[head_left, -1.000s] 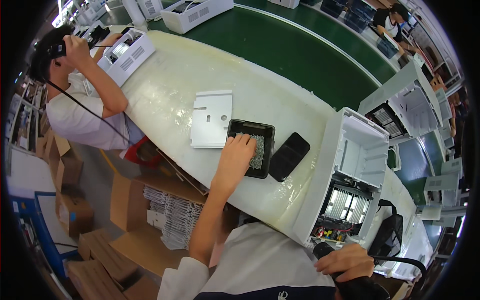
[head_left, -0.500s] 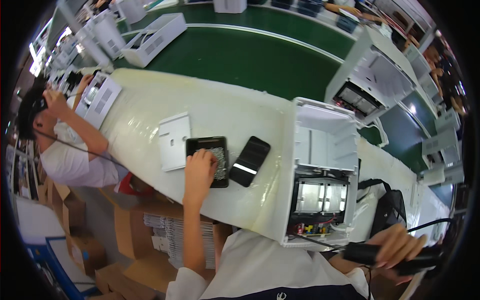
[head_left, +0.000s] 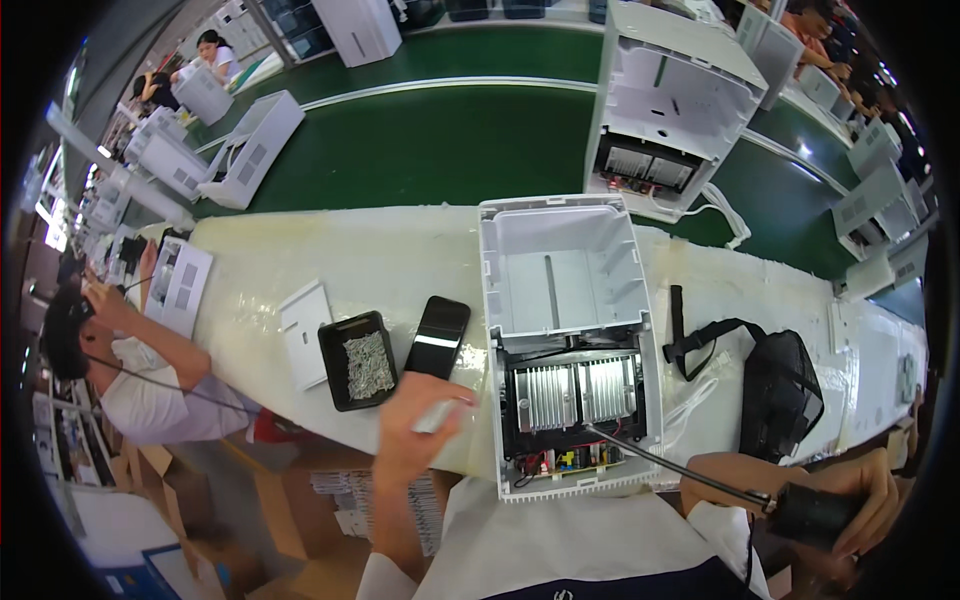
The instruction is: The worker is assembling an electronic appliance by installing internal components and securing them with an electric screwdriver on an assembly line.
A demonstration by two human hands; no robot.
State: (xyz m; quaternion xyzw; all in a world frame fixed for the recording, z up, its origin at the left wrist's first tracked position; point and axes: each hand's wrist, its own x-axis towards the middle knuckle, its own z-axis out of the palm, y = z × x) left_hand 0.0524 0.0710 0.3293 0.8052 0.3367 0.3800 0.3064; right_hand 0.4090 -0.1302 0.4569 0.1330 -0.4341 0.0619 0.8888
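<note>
In the head view, the right hand (head_left: 872, 505) was wrapped around the black grip of a long-shafted screwdriver (head_left: 808, 515) at the lower right. Its shaft slanted up and left over the edge of an open white housing (head_left: 525, 280), with the tip at a pair of finned silver blocks (head_left: 547, 398) inside. Coloured components (head_left: 575, 460) and wires sat just below the blocks.

The left hand (head_left: 412, 440) hung left of the housing, apart from it, fingers curled in toward the thumb; blur made it impossible to tell whether they pinched anything. Near it on the pale surface (head_left: 250, 265) lay a black phone (head_left: 437, 335), a black tray (head_left: 336, 360) of small metal pieces (head_left: 368, 365) and a white plate (head_left: 304, 333) just beside the tray. A black mesh bag (head_left: 782, 390) lay right of the housing. At far left, a co-worker (head_left: 150, 385) had one arm raised.
</note>
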